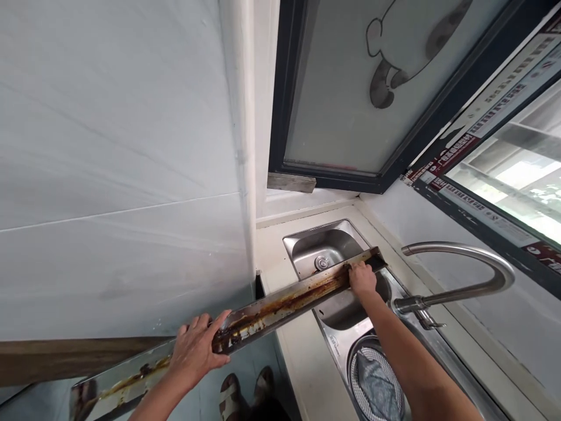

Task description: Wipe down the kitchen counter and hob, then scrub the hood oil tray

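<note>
I hold a long, narrow metal tray (280, 304), streaked with brown grease and rust, slanted over the sink. My left hand (195, 351) wraps its near half, fingers curled over the upper rim. My right hand (362, 279) grips the far end, fingers closed over the rim above the steel sink basin (307, 245). The tray's near end (92, 394) sticks out at the lower left, over the floor.
A curved steel faucet (473, 269) arches at the right of the sink. A round strainer basket (377, 380) with a grey cloth sits in a second basin below. White counter (302, 356), tiled wall (118, 164), frosted window (350, 82) behind. My sandalled feet (248, 394) show on the floor.
</note>
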